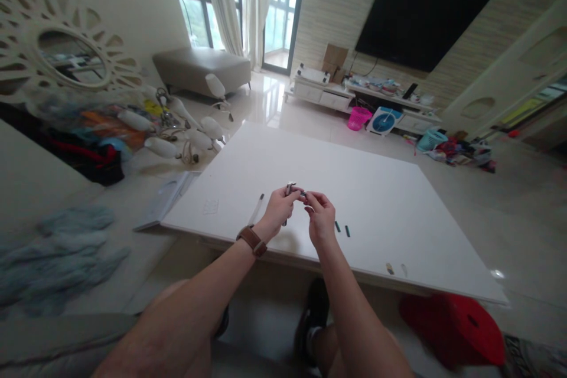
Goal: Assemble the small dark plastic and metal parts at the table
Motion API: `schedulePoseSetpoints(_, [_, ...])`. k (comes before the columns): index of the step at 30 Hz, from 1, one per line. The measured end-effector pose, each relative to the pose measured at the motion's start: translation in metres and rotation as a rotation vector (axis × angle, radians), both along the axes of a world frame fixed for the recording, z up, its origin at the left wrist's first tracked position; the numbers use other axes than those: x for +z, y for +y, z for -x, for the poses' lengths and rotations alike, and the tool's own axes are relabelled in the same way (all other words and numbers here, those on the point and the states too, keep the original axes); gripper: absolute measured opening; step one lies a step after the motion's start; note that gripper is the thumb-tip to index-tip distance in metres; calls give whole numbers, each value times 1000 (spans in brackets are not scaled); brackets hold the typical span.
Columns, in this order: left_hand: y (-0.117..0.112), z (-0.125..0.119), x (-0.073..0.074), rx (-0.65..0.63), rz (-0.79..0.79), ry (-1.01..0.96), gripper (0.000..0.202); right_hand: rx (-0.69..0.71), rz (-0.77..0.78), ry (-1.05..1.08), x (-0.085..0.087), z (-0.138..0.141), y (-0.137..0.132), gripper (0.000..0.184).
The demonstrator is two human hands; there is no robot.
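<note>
Over the white tabletop (363, 183), my two hands meet near the middle. My left hand (278, 208), with a brown strap on its wrist, is closed around a slim dark and silver object (289, 188); its dark lower end shows below the palm. My right hand (321, 212) is closed in a pinch at a small dark, shiny piece (303, 194) between the two hands. Whether that piece is joined to the slim object I cannot tell. Two short dark green sticks, one of them a dark green stick (348, 231), lie right of my right hand.
A thin whitish stick with a dark tip (256, 210) lies left of my hands. A faint clear square (211, 207) is farther left. A small yellowish-dark item (390, 269) lies near the front right edge. A red stool (456, 328) stands below that edge; lamp shades (163, 146) are beyond the left side.
</note>
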State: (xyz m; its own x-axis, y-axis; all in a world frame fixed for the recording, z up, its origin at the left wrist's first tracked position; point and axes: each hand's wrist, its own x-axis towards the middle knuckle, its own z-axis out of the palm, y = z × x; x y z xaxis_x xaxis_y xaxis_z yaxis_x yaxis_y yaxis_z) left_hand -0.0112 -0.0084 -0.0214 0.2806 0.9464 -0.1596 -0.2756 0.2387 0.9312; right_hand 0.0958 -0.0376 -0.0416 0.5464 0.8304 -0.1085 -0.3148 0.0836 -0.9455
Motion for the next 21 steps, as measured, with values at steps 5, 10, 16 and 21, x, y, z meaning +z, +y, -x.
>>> schedulePoseSetpoints(5, [8,-1,-14,5,-237,184,15,7,12,-325,2,-4,-6,27])
schedulePoseSetpoints(10, [12,-2,-20,-53,-487,425,18,39,34,-602,7,0,-6,26])
schedulePoseSetpoints(16, [6,-2,-13,-56,-561,568,26,4,29,-527,0,10,-2,27])
schedulePoseSetpoints(21, [4,-2,-14,-66,-521,515,27,-4,9,-495,-1,11,-4,25])
